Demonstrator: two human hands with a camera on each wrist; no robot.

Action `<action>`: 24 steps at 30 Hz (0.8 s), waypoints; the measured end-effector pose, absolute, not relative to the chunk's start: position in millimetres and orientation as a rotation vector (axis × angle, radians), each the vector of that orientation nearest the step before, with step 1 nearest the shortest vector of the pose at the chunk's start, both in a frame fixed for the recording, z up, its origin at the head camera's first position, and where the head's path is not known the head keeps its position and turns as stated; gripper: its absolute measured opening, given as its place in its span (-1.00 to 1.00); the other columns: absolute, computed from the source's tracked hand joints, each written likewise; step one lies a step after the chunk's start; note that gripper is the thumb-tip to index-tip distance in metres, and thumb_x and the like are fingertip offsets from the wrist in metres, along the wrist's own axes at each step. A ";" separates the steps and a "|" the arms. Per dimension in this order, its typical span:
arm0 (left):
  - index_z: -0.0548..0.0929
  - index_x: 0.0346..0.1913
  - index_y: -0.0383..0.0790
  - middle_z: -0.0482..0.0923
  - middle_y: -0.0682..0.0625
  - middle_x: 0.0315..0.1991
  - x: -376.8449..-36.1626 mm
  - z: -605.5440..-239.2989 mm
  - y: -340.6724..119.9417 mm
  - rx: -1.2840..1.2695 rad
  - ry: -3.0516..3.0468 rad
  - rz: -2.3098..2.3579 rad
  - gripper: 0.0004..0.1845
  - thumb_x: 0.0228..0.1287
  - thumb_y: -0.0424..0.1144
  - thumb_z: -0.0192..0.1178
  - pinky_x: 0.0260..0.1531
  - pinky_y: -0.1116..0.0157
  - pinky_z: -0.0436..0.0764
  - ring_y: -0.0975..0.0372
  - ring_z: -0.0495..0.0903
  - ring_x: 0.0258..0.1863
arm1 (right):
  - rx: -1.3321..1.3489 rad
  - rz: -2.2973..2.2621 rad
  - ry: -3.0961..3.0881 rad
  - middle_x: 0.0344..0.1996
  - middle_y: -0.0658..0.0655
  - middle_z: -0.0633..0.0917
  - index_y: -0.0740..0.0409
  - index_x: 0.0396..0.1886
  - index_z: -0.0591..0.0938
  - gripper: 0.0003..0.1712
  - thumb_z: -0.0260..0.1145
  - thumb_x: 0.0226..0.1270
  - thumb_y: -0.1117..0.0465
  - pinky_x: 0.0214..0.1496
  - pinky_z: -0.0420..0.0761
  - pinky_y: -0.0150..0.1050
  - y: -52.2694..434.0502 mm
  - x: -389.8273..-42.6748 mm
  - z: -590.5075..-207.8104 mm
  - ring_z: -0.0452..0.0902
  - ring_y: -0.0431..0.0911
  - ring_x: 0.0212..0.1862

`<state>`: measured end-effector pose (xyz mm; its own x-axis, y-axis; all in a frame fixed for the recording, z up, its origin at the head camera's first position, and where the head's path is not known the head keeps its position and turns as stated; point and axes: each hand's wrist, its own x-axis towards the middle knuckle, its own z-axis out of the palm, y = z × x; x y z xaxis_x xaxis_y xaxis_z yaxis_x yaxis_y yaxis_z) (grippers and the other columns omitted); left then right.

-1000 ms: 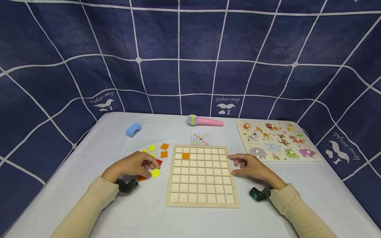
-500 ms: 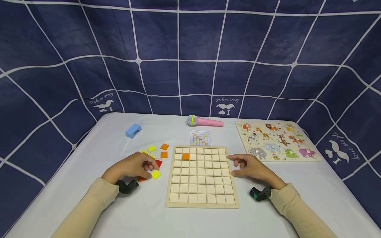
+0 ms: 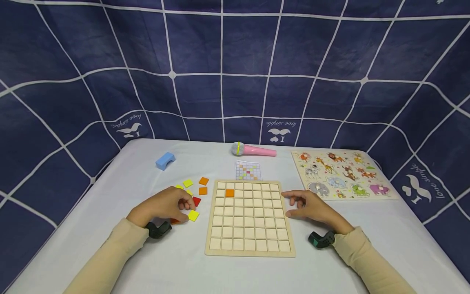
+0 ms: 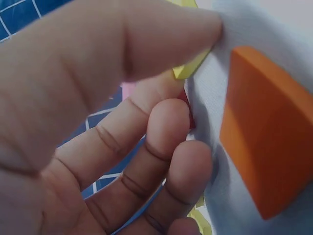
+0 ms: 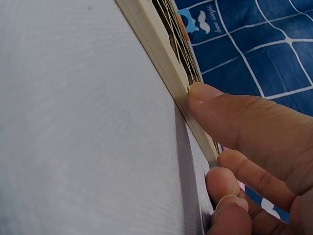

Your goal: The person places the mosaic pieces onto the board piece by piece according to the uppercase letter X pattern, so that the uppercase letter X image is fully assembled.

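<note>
- A white-covered table [image 3: 110, 179] stands against a dark blue backdrop [image 3: 220, 49] crossed with white lines; everything else lies on it.
- A wooden grid board [image 3: 249, 245] sits at the middle of the table near its front edge, with 1 orange tile [image 3: 229, 192] set in its second row, second cell from the left.
- An animal peg puzzle [image 3: 343, 173] lies toward the table's right edge, well apart from the board.
- The left hand [image 3: 163, 206] rests just left of the board over a scatter of loose tiles, its fingers curled; the thumb tip presses a yellow tile [image 3: 193, 215] in the left wrist view, where another orange tile [image 4: 266, 132] lies just beside the fingers. Whether the hand actually grasps a tile cannot be told.
- The right hand [image 3: 310, 206] lies relaxed at the board's right edge, holding nothing; the right wrist view shows its thumb tip touching the board's wooden rim [image 5: 161, 54].
- A pink toy microphone [image 3: 253, 150] lies near the table's back edge, behind the board.
- A blue arch block [image 3: 165, 160] sits toward the back left corner.
- A small pattern card [image 3: 247, 170] lies between the microphone and the board.
- A red tile [image 3: 196, 201], 2 more orange tiles [image 3: 203, 185] and further yellow ones lie beyond the left hand's fingers.
</note>
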<state>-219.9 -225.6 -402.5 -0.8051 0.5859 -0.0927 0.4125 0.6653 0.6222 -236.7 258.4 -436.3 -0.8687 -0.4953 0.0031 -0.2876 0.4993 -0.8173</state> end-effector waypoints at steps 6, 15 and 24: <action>0.77 -0.30 -0.05 0.57 0.17 -0.41 -217.7 -399.9 -222.9 0.794 2.639 0.837 -0.74 -0.04 -0.41 0.59 -0.27 0.34 0.56 0.29 0.51 -0.33 | -0.675 -1.309 2.507 -0.24 0.11 0.62 0.46 0.32 0.64 -0.29 0.66 0.19 0.33 -0.40 0.40 -0.37 259.2 -236.7 -436.8 0.37 -0.25 -0.42; 0.75 -0.28 -0.04 0.63 0.18 -0.36 -217.6 -393.3 -223.0 0.822 2.677 0.847 -0.79 0.01 -0.37 0.49 -0.24 0.33 0.58 0.29 0.54 -0.33 | -0.666 -1.325 2.491 -0.23 0.13 0.61 0.47 0.33 0.63 -0.28 0.66 0.20 0.33 -0.41 0.39 -0.38 259.0 -236.7 -436.5 0.36 -0.25 -0.41; 0.76 -0.25 -0.12 0.68 0.17 -0.38 -217.7 -392.8 -221.4 0.868 2.697 0.968 -0.75 -0.01 -0.43 0.52 -0.26 0.33 0.69 0.36 0.63 -0.39 | -0.658 -1.337 2.471 -0.22 0.14 0.59 0.47 0.35 0.61 -0.27 0.65 0.20 0.33 -0.45 0.39 -0.39 258.9 -235.5 -435.9 0.35 -0.25 -0.42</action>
